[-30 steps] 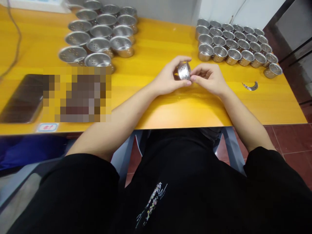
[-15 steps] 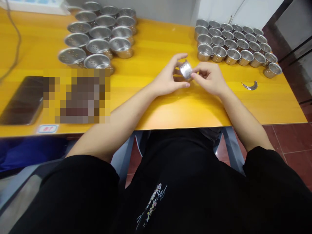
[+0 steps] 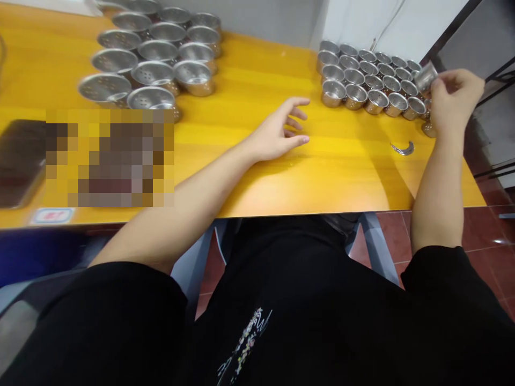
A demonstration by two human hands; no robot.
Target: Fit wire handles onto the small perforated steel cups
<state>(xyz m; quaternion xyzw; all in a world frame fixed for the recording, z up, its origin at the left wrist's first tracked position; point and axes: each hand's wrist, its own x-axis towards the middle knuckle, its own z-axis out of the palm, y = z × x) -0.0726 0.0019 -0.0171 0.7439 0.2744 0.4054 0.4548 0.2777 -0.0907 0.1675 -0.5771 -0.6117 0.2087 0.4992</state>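
Metal cup tilted, pinched in my right fingers, at the cup cluster just left of them; light grip advisable, avoiding knocks to neighbouring rims. My left fingers open and unladen above the table.

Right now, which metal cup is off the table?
The cup in the right hand, tilted over the right end of the right cluster; the other cups sit on the table.
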